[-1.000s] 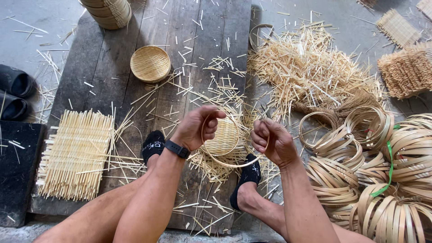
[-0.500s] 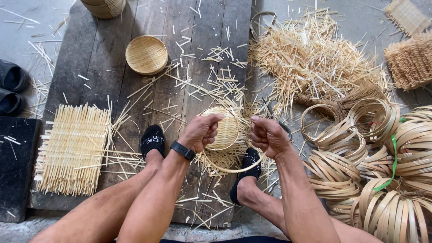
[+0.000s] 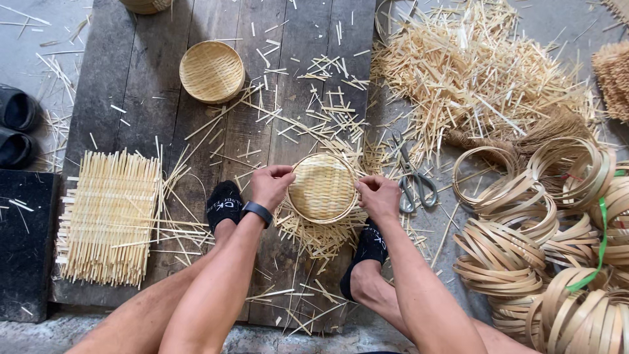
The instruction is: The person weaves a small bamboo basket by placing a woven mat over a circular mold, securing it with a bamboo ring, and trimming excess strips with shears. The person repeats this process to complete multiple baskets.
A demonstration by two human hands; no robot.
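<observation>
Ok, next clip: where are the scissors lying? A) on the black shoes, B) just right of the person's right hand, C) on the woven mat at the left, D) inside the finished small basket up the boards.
B: the scissors lie on the ground just beside the right hand, which grips the round woven basket.

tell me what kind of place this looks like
Probably a small bamboo-weaving workshop on the floor: both hands hold a round woven tray, a heap of cut splints lies on the right, and stacked bamboo hoops sit beside scissors.
</observation>
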